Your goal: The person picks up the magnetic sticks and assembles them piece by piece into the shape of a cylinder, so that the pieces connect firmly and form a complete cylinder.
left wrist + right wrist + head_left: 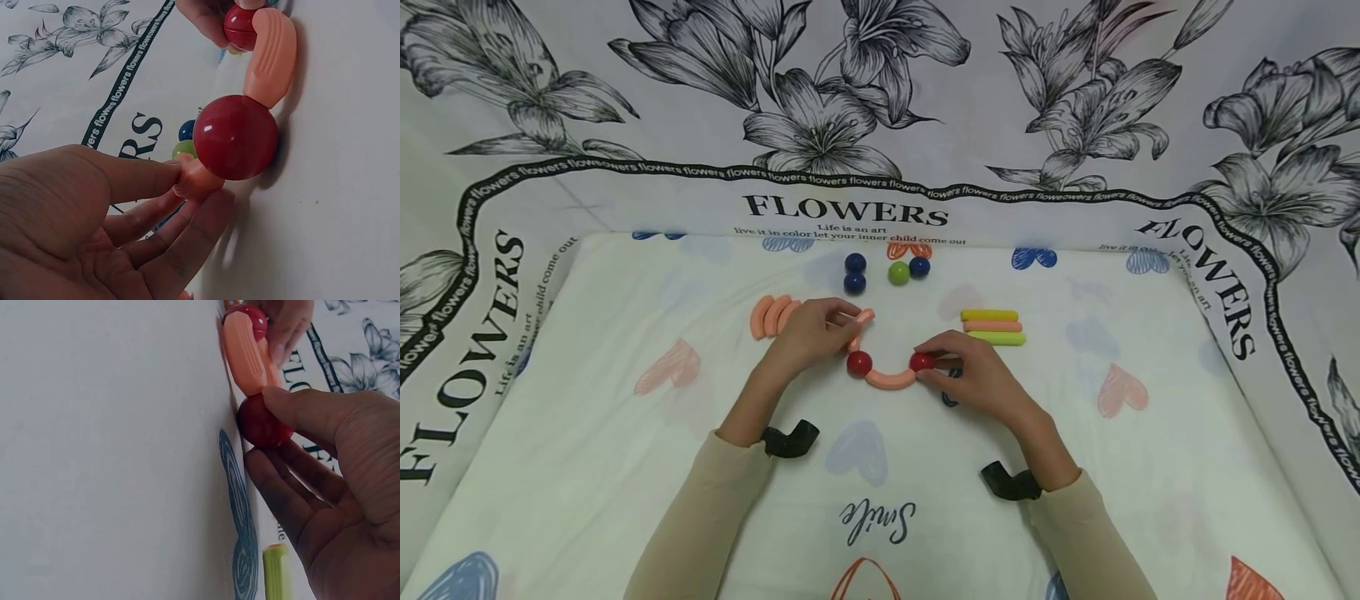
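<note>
In the head view, my left hand [811,335] pinches a curved orange stick [866,317] that rises from a red ball [860,364]. A second curved orange stick [891,380] joins this ball to another red ball [919,362] on the right. My right hand [977,373] holds that right-hand ball between thumb and fingers. Up close in the left wrist view, thumb and fingertips grip the orange stick [201,181] right beside the large red ball [235,137]. The right wrist view has the thumb on the red ball [265,422], where it meets the ridged orange stick [244,353].
More curved orange sticks [766,317] lie beside my left hand, partly covered by it. Dark blue balls [854,273] and a green ball [898,272] sit farther back. Straight yellow, orange and lime sticks [995,338] lie together at the right. A white printed cloth [700,500] covers the surface.
</note>
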{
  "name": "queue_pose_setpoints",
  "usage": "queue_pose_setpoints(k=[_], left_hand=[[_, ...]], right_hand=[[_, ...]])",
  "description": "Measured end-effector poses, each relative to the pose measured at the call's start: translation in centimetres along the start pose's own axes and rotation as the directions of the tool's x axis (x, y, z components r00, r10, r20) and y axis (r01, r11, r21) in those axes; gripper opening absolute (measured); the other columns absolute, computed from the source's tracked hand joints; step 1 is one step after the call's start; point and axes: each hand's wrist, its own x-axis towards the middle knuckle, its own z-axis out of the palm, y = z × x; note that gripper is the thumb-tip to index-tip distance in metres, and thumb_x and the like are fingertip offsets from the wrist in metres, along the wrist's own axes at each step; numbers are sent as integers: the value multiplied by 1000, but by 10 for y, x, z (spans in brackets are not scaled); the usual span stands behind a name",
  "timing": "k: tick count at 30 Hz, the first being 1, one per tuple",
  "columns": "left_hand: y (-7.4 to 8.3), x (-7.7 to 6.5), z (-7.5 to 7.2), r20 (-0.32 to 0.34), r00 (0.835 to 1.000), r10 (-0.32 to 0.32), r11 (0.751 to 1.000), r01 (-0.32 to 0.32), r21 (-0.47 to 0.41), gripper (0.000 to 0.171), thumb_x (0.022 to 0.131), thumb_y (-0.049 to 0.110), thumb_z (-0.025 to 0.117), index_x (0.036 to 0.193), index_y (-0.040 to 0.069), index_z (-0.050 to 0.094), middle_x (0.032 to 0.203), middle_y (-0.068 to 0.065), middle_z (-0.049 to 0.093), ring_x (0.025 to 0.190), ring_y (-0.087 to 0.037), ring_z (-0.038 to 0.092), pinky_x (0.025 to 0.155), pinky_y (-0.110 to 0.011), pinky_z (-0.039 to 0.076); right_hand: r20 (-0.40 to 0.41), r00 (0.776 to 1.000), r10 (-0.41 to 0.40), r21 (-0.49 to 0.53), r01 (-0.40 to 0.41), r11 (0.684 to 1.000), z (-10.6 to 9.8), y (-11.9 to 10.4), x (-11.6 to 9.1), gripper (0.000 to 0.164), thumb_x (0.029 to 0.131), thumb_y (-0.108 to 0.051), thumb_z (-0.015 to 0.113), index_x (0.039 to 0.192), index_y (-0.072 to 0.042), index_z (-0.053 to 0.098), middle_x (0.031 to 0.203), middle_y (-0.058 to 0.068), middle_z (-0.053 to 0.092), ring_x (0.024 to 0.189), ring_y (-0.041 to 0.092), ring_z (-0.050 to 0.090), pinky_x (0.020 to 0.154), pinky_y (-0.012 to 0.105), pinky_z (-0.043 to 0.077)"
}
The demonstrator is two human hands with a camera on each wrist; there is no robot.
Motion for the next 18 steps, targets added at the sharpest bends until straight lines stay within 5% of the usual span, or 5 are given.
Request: queue_pose_setpoints(k=[18], left_hand=[[3,-7,1,48,999,15,997,-19,73,42,102,37,67,131,6,72,108,-9,77,92,-19,68,78,-28,54]], right_hand=[[-27,999,33,5,-32,999,5,3,2,39,98,-10,76,136,-12,68,133,7,71,121,24,71,98,40,62]])
